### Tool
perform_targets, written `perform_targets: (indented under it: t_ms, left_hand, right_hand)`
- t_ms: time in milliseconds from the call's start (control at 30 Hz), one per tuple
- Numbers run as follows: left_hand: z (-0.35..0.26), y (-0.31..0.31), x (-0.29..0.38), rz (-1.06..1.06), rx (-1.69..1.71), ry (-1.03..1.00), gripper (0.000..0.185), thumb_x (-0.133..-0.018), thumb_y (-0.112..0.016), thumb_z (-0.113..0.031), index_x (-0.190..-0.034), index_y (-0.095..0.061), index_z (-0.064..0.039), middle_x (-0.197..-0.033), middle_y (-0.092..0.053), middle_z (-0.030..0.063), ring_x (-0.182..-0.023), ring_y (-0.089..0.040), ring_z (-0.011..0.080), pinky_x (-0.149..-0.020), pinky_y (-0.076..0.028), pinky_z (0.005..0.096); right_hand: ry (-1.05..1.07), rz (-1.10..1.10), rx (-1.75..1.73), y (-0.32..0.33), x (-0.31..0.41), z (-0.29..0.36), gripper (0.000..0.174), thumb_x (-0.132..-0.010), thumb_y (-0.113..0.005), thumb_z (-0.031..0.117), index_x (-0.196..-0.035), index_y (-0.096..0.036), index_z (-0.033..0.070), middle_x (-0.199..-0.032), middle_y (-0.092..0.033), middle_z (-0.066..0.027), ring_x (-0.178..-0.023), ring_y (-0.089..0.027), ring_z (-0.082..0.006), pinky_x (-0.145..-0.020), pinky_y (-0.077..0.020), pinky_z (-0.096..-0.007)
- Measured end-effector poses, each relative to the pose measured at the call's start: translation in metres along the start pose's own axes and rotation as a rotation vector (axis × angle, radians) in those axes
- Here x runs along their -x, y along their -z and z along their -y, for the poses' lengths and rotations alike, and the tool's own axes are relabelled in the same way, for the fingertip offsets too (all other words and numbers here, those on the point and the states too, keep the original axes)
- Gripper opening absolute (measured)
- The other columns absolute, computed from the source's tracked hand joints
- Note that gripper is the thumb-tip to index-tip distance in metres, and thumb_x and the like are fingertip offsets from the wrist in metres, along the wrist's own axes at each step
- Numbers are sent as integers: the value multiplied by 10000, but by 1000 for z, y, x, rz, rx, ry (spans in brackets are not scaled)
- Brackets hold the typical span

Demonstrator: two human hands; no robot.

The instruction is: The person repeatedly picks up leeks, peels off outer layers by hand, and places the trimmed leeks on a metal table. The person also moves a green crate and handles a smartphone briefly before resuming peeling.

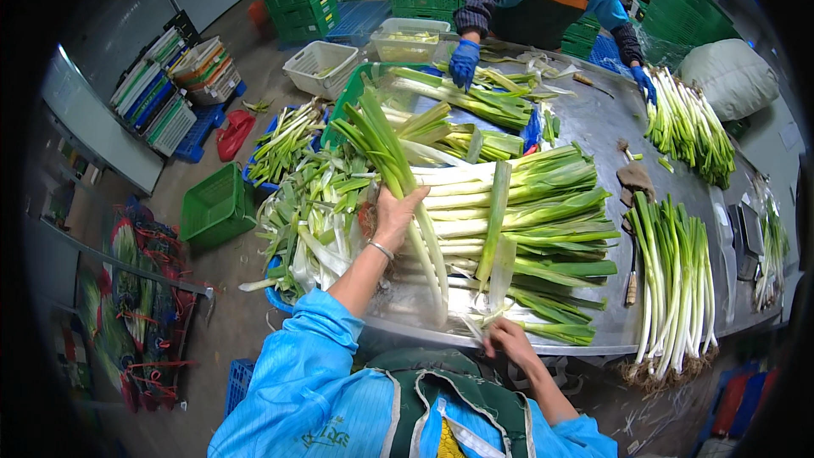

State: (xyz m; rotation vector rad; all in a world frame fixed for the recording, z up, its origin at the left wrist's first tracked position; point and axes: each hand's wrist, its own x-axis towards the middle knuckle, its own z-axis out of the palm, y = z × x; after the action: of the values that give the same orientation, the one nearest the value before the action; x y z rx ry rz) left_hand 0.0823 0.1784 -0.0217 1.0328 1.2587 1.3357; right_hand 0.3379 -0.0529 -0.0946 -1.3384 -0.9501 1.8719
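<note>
My left hand [395, 217] grips a few green onions [425, 248], their green tops pointing up and away and their white ends hanging toward the table's front edge. At that edge, the curled fingers of my right hand [510, 342] pinch a pale strip of peeled leaf [488, 317]. Beneath and beyond both hands lies a wide row of leeks [540, 200], white shanks to the left and green leaves to the right. One loose green leaf [495, 216] rests across them.
A heap of leaf trimmings [311, 235] borders the table's left side. Rooted green onions [675, 280] overhang the front right, near a knife handle [631, 289]. Across the metal table [594, 116], a co-worker's blue-gloved hands [465, 63] touch vegetables. A green crate [216, 207] stands on the floor.
</note>
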Motion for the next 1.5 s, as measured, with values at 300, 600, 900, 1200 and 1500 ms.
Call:
perform_targets:
  t_ms: [300, 600, 900, 1200, 1500]
  left_hand:
    - [-21, 21, 11, 258, 108, 138, 397, -779, -660, -219, -1074, -458, -47, -933, -545, 68, -835, -548, 156, -701, -488, 304]
    - [-42, 12, 34, 436, 175, 40, 377, -779, -636, -161, -1079, -434, -58, -819, -537, 49, -744, -555, 166, -700, -463, 294]
    - [-48, 24, 42, 432, 281, 103, 412, -778, -640, -160, -1112, -433, -34, -805, -544, 59, -745, -558, 174, -702, -469, 310]
    - [-41, 19, 35, 499, 219, 67, 455, -769, -643, -188, -1131, -416, -34, -846, -541, 56, -778, -548, 175, -714, -460, 305]
    - [-32, 18, 59, 267, -69, -98, 695, -663, -790, -151, -1225, -405, -17, -913, -520, 37, -864, -521, 141, -783, -454, 274]
  right_hand:
    - [152, -457, 395, 68, 27, 73, 120, -829, -482, 83, -731, -466, 15, -594, -493, -33, -523, -449, -100, -476, -386, -255]
    - [622, -100, 530, -86, -76, 151, 303, -802, -652, 157, -1055, -593, 1, -855, -602, -109, -753, -573, -179, -675, -475, -300]
    - [663, -86, 518, -99, -82, 159, 161, -786, -625, 124, -835, -637, -29, -657, -578, -125, -576, -525, -178, -558, -440, -314]
    - [644, -251, 566, -97, -93, 155, 142, -774, -565, 95, -721, -561, -37, -593, -514, -159, -527, -500, -206, -528, -420, -336]
    - [409, -114, -229, -99, -123, 120, 71, -849, -477, 100, -861, -505, 36, -681, -518, -11, -555, -458, -127, -508, -394, -263]
